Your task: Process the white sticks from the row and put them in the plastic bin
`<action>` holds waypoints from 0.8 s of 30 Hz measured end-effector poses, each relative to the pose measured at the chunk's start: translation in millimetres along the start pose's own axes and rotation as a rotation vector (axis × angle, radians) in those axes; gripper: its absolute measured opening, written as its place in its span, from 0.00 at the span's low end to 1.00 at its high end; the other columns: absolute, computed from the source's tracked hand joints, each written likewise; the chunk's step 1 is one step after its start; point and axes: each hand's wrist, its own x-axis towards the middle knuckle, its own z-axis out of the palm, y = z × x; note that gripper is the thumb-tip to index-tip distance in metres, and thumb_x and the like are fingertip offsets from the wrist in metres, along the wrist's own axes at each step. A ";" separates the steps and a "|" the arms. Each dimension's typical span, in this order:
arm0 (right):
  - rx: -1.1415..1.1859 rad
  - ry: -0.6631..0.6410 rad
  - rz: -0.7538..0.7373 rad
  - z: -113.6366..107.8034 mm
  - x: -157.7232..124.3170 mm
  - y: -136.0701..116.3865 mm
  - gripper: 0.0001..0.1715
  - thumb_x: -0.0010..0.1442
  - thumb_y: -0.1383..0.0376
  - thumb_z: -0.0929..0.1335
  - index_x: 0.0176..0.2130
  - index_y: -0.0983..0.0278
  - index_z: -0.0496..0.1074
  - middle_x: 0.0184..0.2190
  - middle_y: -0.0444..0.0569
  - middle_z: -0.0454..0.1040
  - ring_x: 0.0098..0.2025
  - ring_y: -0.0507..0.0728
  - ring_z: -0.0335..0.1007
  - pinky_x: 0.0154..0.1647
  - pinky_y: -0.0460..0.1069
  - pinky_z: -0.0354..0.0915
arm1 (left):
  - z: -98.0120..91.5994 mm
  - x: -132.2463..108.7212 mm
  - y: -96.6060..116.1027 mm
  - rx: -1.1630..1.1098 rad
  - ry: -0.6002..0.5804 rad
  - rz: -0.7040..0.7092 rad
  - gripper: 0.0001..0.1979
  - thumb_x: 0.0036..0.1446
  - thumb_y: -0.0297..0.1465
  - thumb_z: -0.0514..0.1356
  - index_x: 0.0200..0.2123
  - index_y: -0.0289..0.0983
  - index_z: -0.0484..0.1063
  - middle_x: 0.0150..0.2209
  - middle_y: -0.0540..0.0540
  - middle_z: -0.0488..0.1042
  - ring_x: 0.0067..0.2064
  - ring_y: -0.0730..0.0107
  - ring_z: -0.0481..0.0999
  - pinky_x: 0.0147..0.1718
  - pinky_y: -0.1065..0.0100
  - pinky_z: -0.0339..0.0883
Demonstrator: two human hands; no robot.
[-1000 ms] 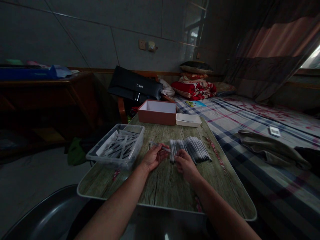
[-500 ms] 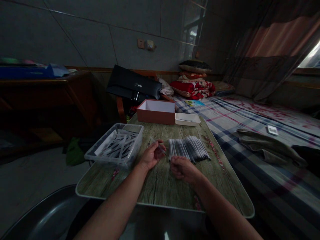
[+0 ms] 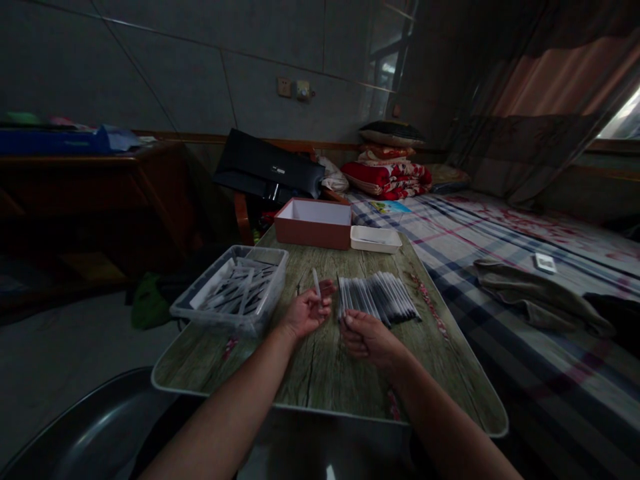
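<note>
Between the thumb and fingers of my left hand (image 3: 306,316) a slim whitish pen (image 3: 317,283) stands nearly upright, while the other fingers are partly spread. Closed fingers of my right hand (image 3: 367,337) meet at the near left corner of a row of pens (image 3: 377,297). Whether they grip the end pen or a thin dark stick there is unclear. The row lies side by side on the table, pale shafts with dark near ends. Left of my left hand, a clear plastic box (image 3: 277,293) holds many similar pens (image 3: 245,287) in a loose heap.
At the table's (image 3: 320,380) far end stand an open reddish-brown box (image 3: 313,233) and a small white tray (image 3: 375,247) with something thin inside. A bed with a plaid sheet (image 3: 440,247) adjoins on the right. A dark basin (image 3: 95,433) sits on the floor, lower left.
The pen in my left hand has swung from a slant to nearly upright, and the left fingers have spread somewhat. My right hand stays almost in place.
</note>
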 end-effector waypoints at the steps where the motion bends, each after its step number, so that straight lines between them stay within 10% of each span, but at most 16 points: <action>1: -0.034 0.066 0.004 1.4 3.3 0.4 0.19 0.56 0.56 0.72 0.32 0.62 0.59 0.18 0.33 0.52 0.15 0.43 0.40 0.13 0.39 0.36 | 1.4 -1.0 -2.5 0.032 -0.020 -0.022 0.17 0.47 0.18 0.56 0.41 0.32 0.74 0.39 0.40 0.77 0.26 0.76 0.69 0.19 0.77 0.62; 12: -0.111 0.344 -0.070 1.1 12.3 3.5 0.19 0.51 0.55 0.73 0.32 0.64 0.65 0.17 0.34 0.55 0.15 0.44 0.44 0.13 0.41 0.39 | 0.9 4.5 -7.0 0.017 0.011 -0.027 0.04 0.59 0.24 0.57 0.36 0.35 0.71 0.24 0.51 0.67 0.25 0.76 0.70 0.26 0.72 0.70; 17: 0.090 0.466 -0.289 4.8 13.0 -14.2 0.09 0.48 0.66 0.72 0.32 0.65 0.70 0.27 0.44 0.69 0.28 0.51 0.67 0.27 0.46 0.64 | -2.0 7.2 -4.2 -0.101 0.115 -0.061 0.10 0.61 0.22 0.51 0.38 0.34 0.71 0.34 0.44 0.78 0.39 0.63 0.80 0.43 0.56 0.73; 24: 0.017 0.519 -0.420 19.7 46.2 -32.3 0.10 0.55 0.58 0.68 0.30 0.63 0.69 0.29 0.47 0.71 0.32 0.55 0.69 0.33 0.49 0.65 | -6.3 10.4 -10.4 -0.062 -0.020 -0.121 0.11 0.63 0.27 0.52 0.42 0.31 0.72 0.38 0.40 0.79 0.42 0.64 0.80 0.48 0.61 0.70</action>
